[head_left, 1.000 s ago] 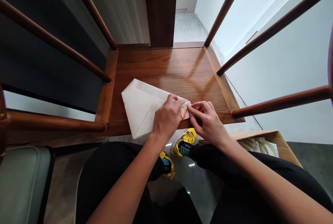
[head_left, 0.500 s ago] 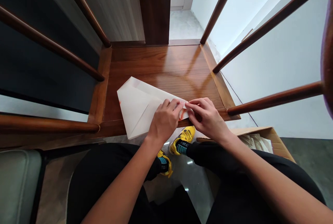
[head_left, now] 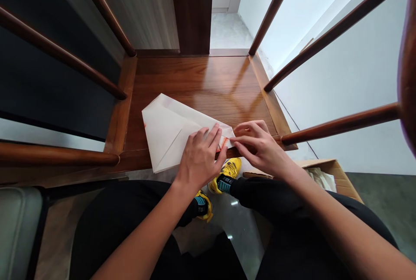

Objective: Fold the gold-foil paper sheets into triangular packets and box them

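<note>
A folded sheet of white paper (head_left: 165,128) lies slanted across the wooden seat (head_left: 169,74), its wide end at the left and slightly over the front edge. Diagonal creases and small red-orange marks show on it. My left hand (head_left: 199,154) rests on the right half of the sheet, palm down with fingers stretched out. At the narrow right end, my right hand (head_left: 260,145) has its thumb and forefinger close together on the paper's folded tip. The fingertips partly hide that tip.
Wooden spindles (head_left: 338,122) rise along both sides of the seat. A cardboard box (head_left: 346,180) with pale papers inside stands on the floor at the right. Below the front edge are my yellow shoes (head_left: 230,167). A grey padded seat (head_left: 19,228) is at the lower left.
My left hand's fingers have straightened and spread flatter on the paper. My right fingertips have drawn slightly away from the left hand, and the small flap at the tip now lies flatter.
</note>
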### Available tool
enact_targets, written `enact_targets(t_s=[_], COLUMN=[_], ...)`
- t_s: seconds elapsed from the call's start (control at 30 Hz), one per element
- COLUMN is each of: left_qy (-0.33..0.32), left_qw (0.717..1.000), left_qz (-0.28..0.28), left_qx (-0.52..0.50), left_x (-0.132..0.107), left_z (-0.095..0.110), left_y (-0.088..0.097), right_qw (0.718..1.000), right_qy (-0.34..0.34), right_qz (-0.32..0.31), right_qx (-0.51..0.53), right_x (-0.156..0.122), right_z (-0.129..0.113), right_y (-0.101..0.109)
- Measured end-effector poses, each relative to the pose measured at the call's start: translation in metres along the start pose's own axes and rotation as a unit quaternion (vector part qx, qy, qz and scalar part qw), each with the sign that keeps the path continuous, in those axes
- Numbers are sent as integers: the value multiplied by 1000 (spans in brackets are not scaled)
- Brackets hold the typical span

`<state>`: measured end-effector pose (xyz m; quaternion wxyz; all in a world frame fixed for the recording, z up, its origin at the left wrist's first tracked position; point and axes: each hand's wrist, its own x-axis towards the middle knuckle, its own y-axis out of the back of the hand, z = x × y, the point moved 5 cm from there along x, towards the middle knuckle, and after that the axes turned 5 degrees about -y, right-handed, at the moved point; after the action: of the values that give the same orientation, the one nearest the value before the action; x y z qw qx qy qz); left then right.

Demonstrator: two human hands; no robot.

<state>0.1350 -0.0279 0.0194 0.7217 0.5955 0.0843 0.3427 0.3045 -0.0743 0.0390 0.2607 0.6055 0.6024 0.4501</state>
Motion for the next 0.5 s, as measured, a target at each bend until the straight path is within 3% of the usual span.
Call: enact_targets(t_s=[0.2,0.37,0.5], left_qy=[13,40,-118], left_qw=[999,998,992], left_qz=[26,46,-12], left_qx=[-22,-12,-34], left_x=[-1,-4,-13], left_z=[-11,-24,-6], left_y=[-1,5,1], right_qw=[991,989,988], right_qy=[66,83,83], right_qz=[-116,-116,-97], right_qx=[5,-39,-90], right_x=[6,-3,-20], right_z=[20,18,-4], right_y=[-14,-17,-19])
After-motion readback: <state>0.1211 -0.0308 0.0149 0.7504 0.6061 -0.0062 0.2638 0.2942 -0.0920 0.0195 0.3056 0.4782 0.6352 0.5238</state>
